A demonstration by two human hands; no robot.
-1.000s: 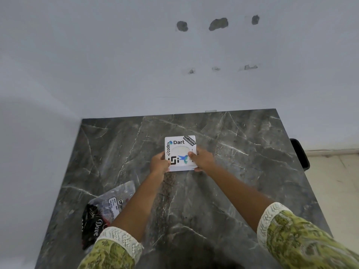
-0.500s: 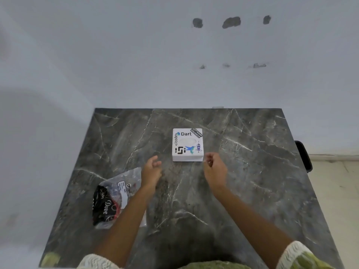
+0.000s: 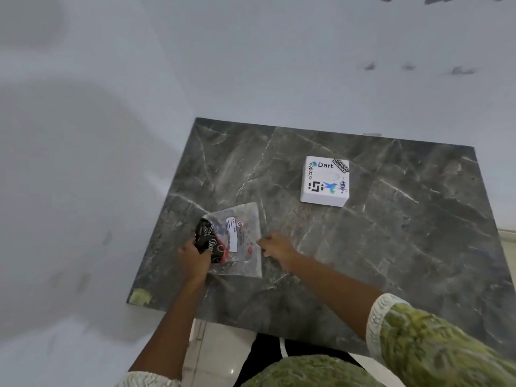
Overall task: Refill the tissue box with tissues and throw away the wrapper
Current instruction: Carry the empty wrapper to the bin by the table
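Both our hands moved off tissue box (image 3: pixel 324 180) to wrapper (image 3: pixel 240 241) on counter (image 3: pixel 391 247), left hand (image 3: pixel 194 259) gripping its dark end, right hand (image 3: pixel 276 248) pinching its edge.

White stickered tissue box (image 3: pixel 324 180); crumpled clear wrapper (image 3: pixel 237 241).

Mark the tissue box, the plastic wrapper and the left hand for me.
tissue box (image 3: pixel 324 180): head view, centre of its stickered top.
plastic wrapper (image 3: pixel 245 233): head view, clear middle beside the label.
left hand (image 3: pixel 195 259): head view, back of the hand, gripping the wrapper's dark end.
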